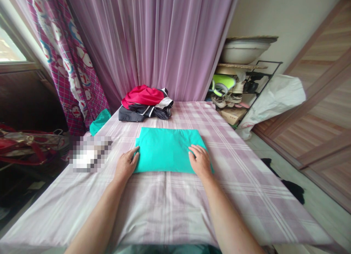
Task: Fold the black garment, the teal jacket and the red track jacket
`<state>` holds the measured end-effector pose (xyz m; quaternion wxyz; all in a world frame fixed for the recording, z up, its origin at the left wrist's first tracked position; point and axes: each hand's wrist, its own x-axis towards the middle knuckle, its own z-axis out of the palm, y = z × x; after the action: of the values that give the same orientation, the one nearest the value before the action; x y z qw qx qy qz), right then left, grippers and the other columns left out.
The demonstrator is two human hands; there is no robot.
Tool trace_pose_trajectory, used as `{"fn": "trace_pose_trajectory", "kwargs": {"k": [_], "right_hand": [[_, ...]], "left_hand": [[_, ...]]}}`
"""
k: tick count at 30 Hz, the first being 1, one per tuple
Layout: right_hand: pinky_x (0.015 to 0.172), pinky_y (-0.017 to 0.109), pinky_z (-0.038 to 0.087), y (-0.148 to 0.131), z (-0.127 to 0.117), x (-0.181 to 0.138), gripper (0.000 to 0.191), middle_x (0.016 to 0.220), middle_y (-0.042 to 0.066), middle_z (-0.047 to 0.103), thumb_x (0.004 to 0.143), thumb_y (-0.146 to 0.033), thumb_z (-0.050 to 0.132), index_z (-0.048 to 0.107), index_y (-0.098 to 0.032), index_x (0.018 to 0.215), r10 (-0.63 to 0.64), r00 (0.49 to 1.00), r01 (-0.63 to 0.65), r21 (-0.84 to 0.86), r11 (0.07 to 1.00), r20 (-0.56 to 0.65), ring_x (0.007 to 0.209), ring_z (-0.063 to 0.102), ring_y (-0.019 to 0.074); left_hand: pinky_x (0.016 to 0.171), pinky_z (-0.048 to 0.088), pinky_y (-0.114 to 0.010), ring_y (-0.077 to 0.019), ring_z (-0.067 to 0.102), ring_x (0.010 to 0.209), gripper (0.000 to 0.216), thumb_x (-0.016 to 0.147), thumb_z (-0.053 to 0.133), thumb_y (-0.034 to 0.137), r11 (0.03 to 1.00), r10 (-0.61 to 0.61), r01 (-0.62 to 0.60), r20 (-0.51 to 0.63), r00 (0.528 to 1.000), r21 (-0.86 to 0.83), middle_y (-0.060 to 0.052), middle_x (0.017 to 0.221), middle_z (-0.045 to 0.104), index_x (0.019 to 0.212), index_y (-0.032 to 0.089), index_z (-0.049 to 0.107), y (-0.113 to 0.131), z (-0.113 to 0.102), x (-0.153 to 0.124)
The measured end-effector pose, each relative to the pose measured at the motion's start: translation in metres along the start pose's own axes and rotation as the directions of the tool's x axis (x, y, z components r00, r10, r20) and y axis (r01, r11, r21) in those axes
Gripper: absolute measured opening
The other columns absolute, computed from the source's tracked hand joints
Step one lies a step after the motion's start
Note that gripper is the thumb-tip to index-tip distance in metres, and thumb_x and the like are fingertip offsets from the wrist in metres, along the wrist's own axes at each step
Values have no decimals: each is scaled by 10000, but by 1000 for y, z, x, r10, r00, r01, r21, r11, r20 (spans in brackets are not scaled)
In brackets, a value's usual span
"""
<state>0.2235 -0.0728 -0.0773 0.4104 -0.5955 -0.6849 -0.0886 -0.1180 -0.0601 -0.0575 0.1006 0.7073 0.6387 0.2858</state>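
A folded teal cloth (167, 148) lies flat in the middle of the table, which is covered with a pink checked tablecloth (241, 166). My left hand (126, 165) rests on the cloth's near left corner with fingers stretched flat. My right hand (200, 159) lies palm down on the cloth's near right corner, fingers spread. Neither hand grips anything.
A pile of red, black and white clothes (146, 107) sits at the table's far end before a pink curtain (153, 38). Another teal piece (99, 121) hangs at the left edge. A shoe rack (238, 89) with a basin stands right, bags (30, 144) left.
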Motion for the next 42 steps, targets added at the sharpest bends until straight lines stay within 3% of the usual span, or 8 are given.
{"fn": "trace_pose_trajectory", "kwargs": {"k": [16,20,22,25,28,32,36,42], "right_hand": [[1020,459,459,-4,-3,3,327,1139,115,730,924,-285,466,760,-204,1041,33,999,-33,58,998,6,1123,612,271],[981,394,486,2,-19,9,384,1151,115,728,929,-275,400,751,-197,1065,134,991,-134,62,989,7,1074,649,240],[983,384,469,4,-32,12,403,1190,129,713,927,-282,399,727,-170,1133,270,962,-266,-75,961,44,1092,642,250],[954,402,460,4,-53,17,460,1213,162,696,938,-358,423,654,-139,1270,500,851,-431,-330,840,162,1105,633,288],[894,392,470,1,-65,21,518,1161,173,710,968,-479,368,669,-159,1243,622,721,-456,-466,758,306,1082,645,302],[828,366,476,-1,-72,25,581,1127,168,722,969,-562,302,711,-195,1158,682,622,-480,-500,721,386,1050,667,300],[784,363,478,1,-75,27,619,1112,165,731,955,-606,282,731,-209,1106,706,571,-513,-489,706,420,1030,679,310],[756,353,470,3,-76,26,629,1087,155,738,958,-607,257,738,-213,1056,701,572,-504,-492,710,426,1003,686,301]], "left_hand": [[1033,471,-409,-265,647,1163,510,929,401,451,999,5,-5,-1,1000,31,-65,1270,699,1325,228,632,0,-1,0],[981,497,-372,-252,675,1101,555,933,389,445,997,-31,30,4,1000,66,-77,1225,721,1402,200,556,5,-4,-1],[981,493,-385,-259,676,1098,579,934,387,437,994,-65,65,-3,998,93,-102,1214,722,1425,160,521,7,-4,-2],[1024,460,-415,-273,646,1157,566,936,396,432,986,-89,93,-33,995,142,-133,1233,708,1386,122,543,9,-4,-4],[1069,414,-460,-289,603,1218,513,944,399,450,970,-85,99,-73,994,220,-140,1282,680,1295,143,612,12,-5,-7],[1090,372,-524,-310,561,1267,459,955,394,477,950,-128,138,-54,990,280,-124,1328,651,1170,191,683,16,-9,-9],[1108,342,-543,-299,565,1264,424,962,393,460,956,-137,132,-1,991,261,-102,1310,667,1130,208,690,18,-12,-8],[1033,428,-444,-279,622,1186,438,951,396,449,967,-81,80,-6,997,243,-120,1226,711,1146,190,690,13,-9,-7]]}}
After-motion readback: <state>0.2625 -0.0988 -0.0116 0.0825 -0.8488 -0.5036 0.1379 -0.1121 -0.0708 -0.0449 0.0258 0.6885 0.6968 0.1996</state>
